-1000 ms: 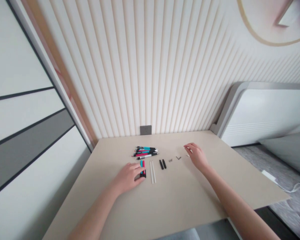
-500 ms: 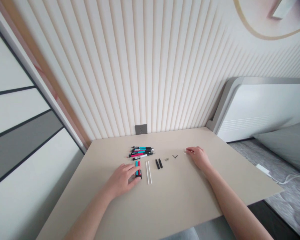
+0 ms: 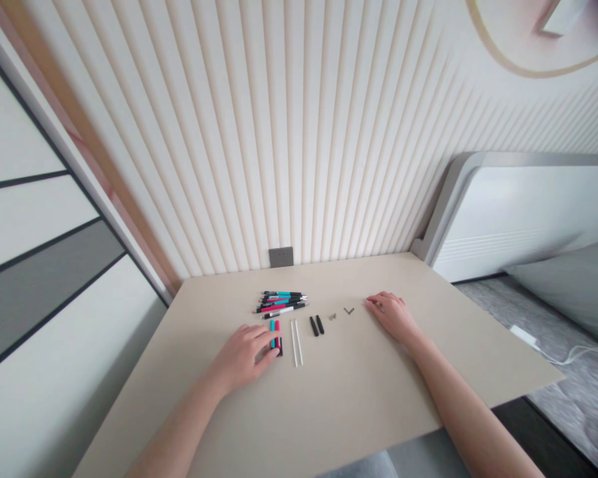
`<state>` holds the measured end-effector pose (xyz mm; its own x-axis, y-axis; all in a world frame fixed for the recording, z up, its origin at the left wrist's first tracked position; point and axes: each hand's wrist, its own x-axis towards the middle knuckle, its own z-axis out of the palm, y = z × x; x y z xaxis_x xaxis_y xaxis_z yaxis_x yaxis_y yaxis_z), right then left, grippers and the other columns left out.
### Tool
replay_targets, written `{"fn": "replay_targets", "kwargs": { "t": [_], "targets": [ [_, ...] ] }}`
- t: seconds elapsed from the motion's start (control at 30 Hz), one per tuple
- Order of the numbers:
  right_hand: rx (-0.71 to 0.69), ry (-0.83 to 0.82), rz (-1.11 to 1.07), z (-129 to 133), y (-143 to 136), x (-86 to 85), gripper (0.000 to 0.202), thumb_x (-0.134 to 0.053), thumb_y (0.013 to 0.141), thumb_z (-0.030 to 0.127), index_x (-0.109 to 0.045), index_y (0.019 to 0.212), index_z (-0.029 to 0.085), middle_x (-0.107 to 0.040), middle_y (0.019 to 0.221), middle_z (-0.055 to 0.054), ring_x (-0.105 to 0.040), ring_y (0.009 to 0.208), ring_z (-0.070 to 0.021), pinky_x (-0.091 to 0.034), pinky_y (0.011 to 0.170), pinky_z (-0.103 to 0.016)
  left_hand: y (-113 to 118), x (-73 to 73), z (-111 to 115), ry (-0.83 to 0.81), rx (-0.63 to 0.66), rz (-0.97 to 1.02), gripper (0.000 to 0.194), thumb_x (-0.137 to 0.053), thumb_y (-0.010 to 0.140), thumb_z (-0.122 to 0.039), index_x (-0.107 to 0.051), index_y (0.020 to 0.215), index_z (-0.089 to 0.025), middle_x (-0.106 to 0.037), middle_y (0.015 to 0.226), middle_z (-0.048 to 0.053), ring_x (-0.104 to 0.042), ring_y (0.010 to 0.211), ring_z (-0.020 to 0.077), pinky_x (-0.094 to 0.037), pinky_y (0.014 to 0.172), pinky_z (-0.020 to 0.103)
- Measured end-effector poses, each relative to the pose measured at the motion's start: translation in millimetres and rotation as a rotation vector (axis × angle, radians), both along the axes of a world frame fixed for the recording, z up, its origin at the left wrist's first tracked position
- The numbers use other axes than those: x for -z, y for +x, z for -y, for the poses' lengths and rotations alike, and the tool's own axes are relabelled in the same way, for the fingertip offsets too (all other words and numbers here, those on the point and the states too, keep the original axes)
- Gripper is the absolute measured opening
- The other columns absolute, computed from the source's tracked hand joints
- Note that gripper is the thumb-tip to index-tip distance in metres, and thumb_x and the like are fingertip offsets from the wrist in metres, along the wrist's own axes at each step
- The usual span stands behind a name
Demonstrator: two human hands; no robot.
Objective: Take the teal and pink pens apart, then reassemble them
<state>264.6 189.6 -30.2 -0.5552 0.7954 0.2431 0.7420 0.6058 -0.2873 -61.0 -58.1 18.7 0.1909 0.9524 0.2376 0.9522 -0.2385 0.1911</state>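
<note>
My left hand (image 3: 249, 352) rests on the table at the left, thumb and fingers apart, its fingertips over short blue and red pen barrels (image 3: 278, 326) and a black piece beside them. The hand partly hides them. To their right lie two thin white refills (image 3: 298, 343), two black grips (image 3: 317, 325), small metal-looking bits (image 3: 332, 317) and two small dark pieces (image 3: 349, 311) forming a V. Farther right, my right hand (image 3: 391, 315) lies low on the tabletop with its fingertips drawn together. What is between them is too small and covered to make out.
A pile of assembled pens (image 3: 282, 303) in black, blue, red and white lies behind the parts on the beige table (image 3: 299, 418). A dark wall socket (image 3: 281, 257) sits above the table's back edge. A bed with a grey pillow (image 3: 573, 285) stands at the right.
My right hand has shifted slightly left, and the small white piece seen by its fingertips is now covered. My left thumb has moved slightly; that hand otherwise stays over the barrels.
</note>
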Motion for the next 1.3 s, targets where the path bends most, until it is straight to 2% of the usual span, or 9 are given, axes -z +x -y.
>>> {"fn": "replay_targets", "kwargs": {
  "t": [0.77,0.97,1.03,1.2,1.3],
  "targets": [
    [0.083,0.024,0.022,13,-9,-5.3,0.027,-0.047,0.093,0.032,-0.071,0.096,0.022,-0.070,0.096,-0.006,-0.062,0.093,-0.0209,-0.039,0.082,-0.032,0,-0.4,-1,-0.002,-0.008,0.009,0.025,-0.048,0.093,-0.027,-0.063,0.113,-0.023,-0.066,0.086,0.003,-0.062,0.081,0.0194,-0.044,0.079,0.033],
    [0.088,0.003,-0.023,10,-8,-2.8,0.029,-0.049,0.091,0.035,-0.067,0.109,0.022,-0.070,0.096,-0.006,-0.061,0.096,-0.0219,-0.040,0.087,-0.033,-3,2.0,-1,0.022,0.004,0.015,0.028,-0.047,0.093,-0.028,-0.062,0.117,-0.024,-0.066,0.084,0.003,-0.062,0.079,0.0183,-0.045,0.077,0.032],
    [0.135,0.024,-0.052,5,-2,-1.1,0.031,-0.047,0.092,0.035,-0.065,0.113,0.021,-0.069,0.097,-0.006,-0.061,0.097,-0.0225,-0.040,0.088,-0.034,-4,2.8,-1,0.023,-0.006,0.007,0.029,-0.046,0.094,-0.028,-0.061,0.118,-0.024,-0.067,0.086,0.004,-0.062,0.081,0.0189,-0.046,0.078,0.033],
    [0.367,0.089,-0.055,-13,22,5.6,0.036,-0.037,0.094,0.022,-0.065,0.116,0.020,-0.067,0.106,-0.010,-0.059,0.099,-0.0248,-0.041,0.084,-0.034,-9,5.9,-5,0.094,-0.064,0.019,0.029,-0.042,0.096,-0.028,-0.062,0.117,-0.024,-0.066,0.099,0.006,-0.060,0.096,0.0213,-0.046,0.087,0.036],
    [0.404,0.048,-0.020,-21,32,10.1,0.039,-0.037,0.092,0.019,-0.066,0.117,0.019,-0.066,0.109,-0.011,-0.059,0.101,-0.0259,-0.042,0.082,-0.035,-13,8.7,-8,0.138,-0.114,0.040,0.031,-0.040,0.096,-0.025,-0.061,0.120,-0.023,-0.064,0.104,0.007,-0.058,0.100,0.0217,-0.046,0.090,0.038]
  ]
}}
